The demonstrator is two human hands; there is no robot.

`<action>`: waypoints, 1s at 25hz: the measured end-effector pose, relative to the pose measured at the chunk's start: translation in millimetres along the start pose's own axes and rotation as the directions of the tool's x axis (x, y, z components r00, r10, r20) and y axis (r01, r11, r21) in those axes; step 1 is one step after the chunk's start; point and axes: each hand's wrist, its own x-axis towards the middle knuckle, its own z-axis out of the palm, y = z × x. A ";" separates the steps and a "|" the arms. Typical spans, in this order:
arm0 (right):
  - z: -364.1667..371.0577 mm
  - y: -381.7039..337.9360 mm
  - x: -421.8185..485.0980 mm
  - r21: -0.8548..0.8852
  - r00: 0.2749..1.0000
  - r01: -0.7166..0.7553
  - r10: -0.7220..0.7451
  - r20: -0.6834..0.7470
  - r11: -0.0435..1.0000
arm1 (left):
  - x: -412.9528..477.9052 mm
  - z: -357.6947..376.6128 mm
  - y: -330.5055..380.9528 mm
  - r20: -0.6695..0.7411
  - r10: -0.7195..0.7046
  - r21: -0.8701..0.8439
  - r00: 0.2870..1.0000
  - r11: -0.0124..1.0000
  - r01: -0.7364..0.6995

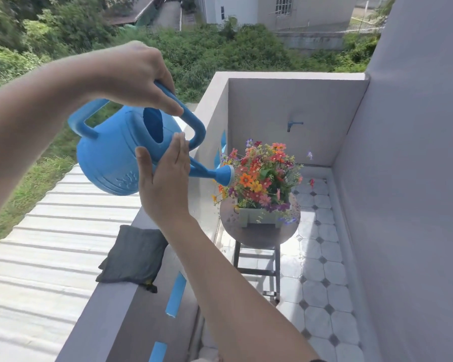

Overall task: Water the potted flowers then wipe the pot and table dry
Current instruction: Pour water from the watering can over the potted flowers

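I counted one watering can (107, 158), one flower pot (259, 216), one round table (256, 237), one grey cloth (134, 254) and one tap (293, 124). Two hands were in view: my left hand (139, 77) and my right hand (165, 184). I also counted four blue strips (177, 293).

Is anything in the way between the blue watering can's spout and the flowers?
Nothing visible is. The spout head of the watering can hangs right beside the flowers, nothing between them. The left hand grips the handle; the right hand presses flat on its side.
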 end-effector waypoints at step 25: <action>-20.1 1.1 11.0 0.002 0.997 -0.027 0.027 -0.069 1.000 | 20.1 -2.9 13.8 0.015 0.035 -0.003 0.999 0.999 -0.035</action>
